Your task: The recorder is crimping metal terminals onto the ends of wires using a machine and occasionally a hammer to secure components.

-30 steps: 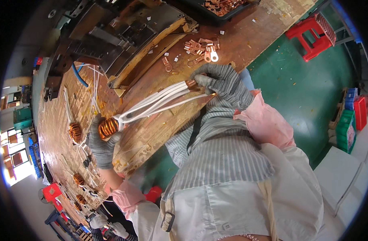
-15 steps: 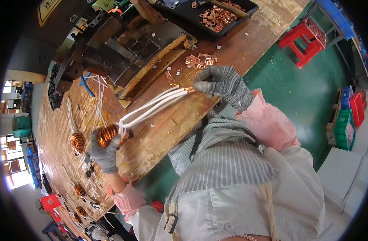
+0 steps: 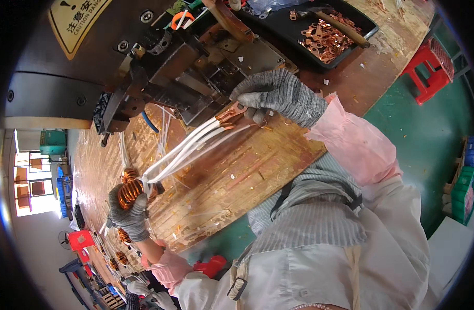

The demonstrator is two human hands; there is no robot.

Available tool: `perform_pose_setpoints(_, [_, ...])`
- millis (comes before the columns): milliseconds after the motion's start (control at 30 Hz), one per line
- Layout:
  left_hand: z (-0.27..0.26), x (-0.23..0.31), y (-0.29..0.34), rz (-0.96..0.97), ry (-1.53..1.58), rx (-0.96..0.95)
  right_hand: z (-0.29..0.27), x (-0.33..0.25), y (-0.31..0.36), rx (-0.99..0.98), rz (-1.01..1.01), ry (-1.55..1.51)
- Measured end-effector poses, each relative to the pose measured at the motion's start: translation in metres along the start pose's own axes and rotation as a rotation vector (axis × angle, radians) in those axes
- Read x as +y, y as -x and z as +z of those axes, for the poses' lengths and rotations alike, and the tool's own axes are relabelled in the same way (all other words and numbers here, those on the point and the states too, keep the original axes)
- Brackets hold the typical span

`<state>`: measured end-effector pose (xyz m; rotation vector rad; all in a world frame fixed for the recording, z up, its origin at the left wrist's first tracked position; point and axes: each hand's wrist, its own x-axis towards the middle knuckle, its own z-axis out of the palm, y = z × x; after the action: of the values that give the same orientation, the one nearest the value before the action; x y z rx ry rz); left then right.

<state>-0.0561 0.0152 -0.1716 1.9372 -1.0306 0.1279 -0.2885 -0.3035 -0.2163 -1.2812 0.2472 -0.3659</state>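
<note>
My gloved left hand (image 3: 128,217) is closed around a copper-wound toroidal coil (image 3: 130,194) above the worktable. Several white-sleeved leads (image 3: 187,147) run from the coil up to the right, their bare copper ends bunched together. At those ends, my gloved right hand (image 3: 286,95) pinches a copper terminal lug (image 3: 239,109) between thumb and fingers. Whether the wire ends sit fully inside the lug I cannot tell. The lug is close to the near side of a dark metal press (image 3: 169,93).
Beyond my right hand lies a black tray (image 3: 281,28) with many copper lugs (image 3: 327,40) and a wooden-handled hammer (image 3: 345,31). More coils (image 3: 122,257) lie at the left on the worktable (image 3: 216,194). A red stool (image 3: 428,72) stands at right. Another person's gloved hand (image 3: 138,288) shows at lower left.
The view has shifted, showing more of the press. My right hand has moved nearer the press, and a lug now shows in its fingers at the wire ends. My left hand still holds the coil.
</note>
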Motion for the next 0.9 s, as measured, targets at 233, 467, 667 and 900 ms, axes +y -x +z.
perform_pose_setpoints(233, [-0.003,-0.008,-0.003,-0.159,0.016,-0.065,-0.001,0.008,-0.021,0.039,-0.142,-0.060])
perform_pose_setpoints(467, [0.001,-0.008,-0.008,-0.102,-0.059,-0.075,-0.001,0.005,-0.033,0.040,-0.188,-0.005])
perform_pose_setpoints(667, [0.000,-0.016,-0.013,-0.172,0.009,-0.060,-0.005,0.003,-0.040,0.037,-0.136,-0.024])
perform_pose_setpoints(900, [0.004,-0.018,-0.017,-0.159,-0.047,-0.064,-0.010,0.000,-0.053,0.029,-0.105,0.064])
